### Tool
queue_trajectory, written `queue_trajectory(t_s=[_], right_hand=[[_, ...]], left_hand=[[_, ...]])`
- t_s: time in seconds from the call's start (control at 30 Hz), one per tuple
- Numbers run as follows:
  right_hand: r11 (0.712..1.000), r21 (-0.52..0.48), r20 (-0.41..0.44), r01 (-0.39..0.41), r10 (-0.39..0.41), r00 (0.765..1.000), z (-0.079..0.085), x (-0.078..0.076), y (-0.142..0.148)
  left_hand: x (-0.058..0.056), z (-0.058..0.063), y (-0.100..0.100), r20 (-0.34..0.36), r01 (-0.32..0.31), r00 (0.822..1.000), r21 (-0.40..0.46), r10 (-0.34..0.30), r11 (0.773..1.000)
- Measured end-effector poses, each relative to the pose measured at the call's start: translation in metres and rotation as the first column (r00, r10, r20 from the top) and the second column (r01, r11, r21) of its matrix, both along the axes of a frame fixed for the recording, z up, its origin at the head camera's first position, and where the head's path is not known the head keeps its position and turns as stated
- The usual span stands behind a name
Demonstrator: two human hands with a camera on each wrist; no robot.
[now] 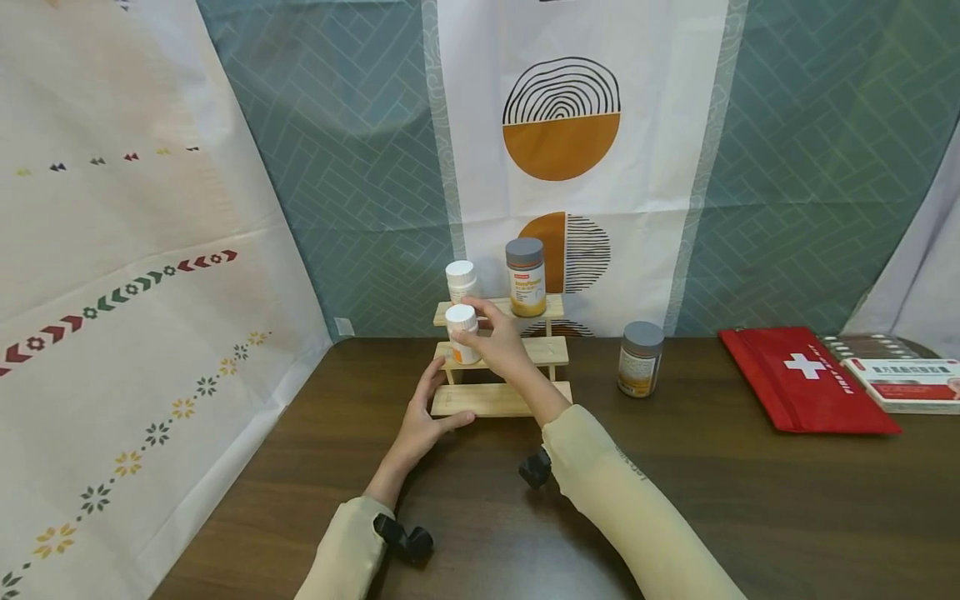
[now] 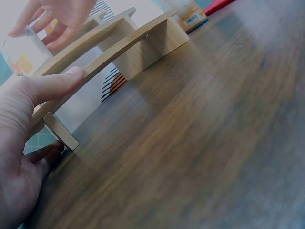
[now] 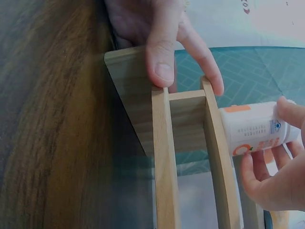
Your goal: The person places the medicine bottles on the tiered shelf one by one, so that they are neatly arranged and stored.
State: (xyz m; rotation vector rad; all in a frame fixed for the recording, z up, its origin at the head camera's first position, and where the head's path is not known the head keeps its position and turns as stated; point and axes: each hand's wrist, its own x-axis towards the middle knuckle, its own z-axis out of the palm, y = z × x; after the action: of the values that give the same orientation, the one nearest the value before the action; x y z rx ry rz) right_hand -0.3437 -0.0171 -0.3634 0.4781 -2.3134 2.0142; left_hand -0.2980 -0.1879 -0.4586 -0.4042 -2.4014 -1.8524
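Note:
A three-tier wooden display stand (image 1: 487, 402) rises in steps on the table. My left hand (image 1: 422, 423) grips its left end, with the thumb on the lowest tier's front edge and the fingers around the side, as the left wrist view shows. On the middle tier, at the left, a white pill bottle (image 3: 252, 128) with orange print stands upright. My right hand (image 1: 501, 343) holds it between thumb and fingers. Behind it on the top tier is another white bottle (image 1: 461, 275), partly hidden. A grey-lidded supplement jar (image 1: 527, 283) occupies that tier's right side.
Right of the stand, a second grey-lidded jar (image 1: 639, 362) is on the dark wooden table (image 1: 480, 517). Farther right lie a red first-aid pouch (image 1: 787, 383) and a white-and-red box (image 1: 907, 379). Patterned cloth (image 1: 360, 167) hangs behind, and pale cloth (image 1: 135, 333) at the left.

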Motion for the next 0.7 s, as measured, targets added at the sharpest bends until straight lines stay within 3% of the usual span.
queue_trajectory(t_s=[0.43, 0.57, 0.7], right_hand=[[0.999, -0.009, -0.060, 0.035, -0.036, 0.998, 0.003, 0.004, 0.009], [0.999, -0.027, -0.085, 0.020, -0.022, 0.996, 0.005, 0.011, 0.017], [0.999, -0.034, -0.069, 0.027, -0.030, 0.997, 0.007, 0.020, 0.026]], left_hand=[[0.000, 0.000, 0.003, -0.002, 0.002, 1.000, 0.008, -0.002, 1.000], [0.002, 0.004, 0.003, -0.003, 0.003, 1.000, 0.005, -0.003, 1.000], [-0.001, 0.000, 0.000, -0.018, -0.006, 1.000, -0.009, 0.006, 1.000]])
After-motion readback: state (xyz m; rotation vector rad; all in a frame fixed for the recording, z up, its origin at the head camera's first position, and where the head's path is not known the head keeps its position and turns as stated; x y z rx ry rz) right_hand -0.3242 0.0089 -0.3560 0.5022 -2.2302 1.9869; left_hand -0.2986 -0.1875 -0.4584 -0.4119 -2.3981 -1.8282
